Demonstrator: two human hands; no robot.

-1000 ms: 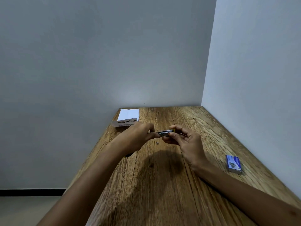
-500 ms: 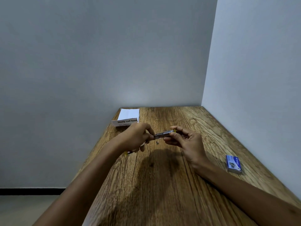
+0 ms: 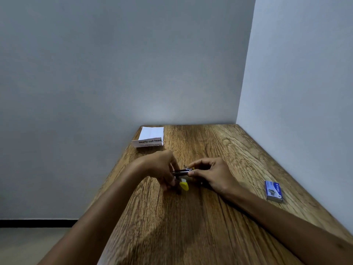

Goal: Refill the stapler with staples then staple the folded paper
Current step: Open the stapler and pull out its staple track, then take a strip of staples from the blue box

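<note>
A small yellow stapler (image 3: 183, 178) with a metal staple channel is held between both hands just above the wooden table (image 3: 191, 226). My left hand (image 3: 162, 169) grips its left end, and the yellow part (image 3: 185, 186) hangs below. My right hand (image 3: 212, 174) pinches the right end of the metal channel with thumb and fingers. The folded white paper (image 3: 150, 137), printed with black text on its front flap, lies at the table's far left corner. A blue staple box (image 3: 273, 190) lies flat near the right wall, away from both hands.
The table stands in a corner, with a grey wall behind it and a pale wall along its right side. Its left edge drops off to the floor. A tiny loose metal bit (image 3: 185, 166) lies on the wood just beyond the stapler.
Both hands have come lower and nearer to me with the stapler. The stapler's yellow part now shows, hanging below the metal channel.
</note>
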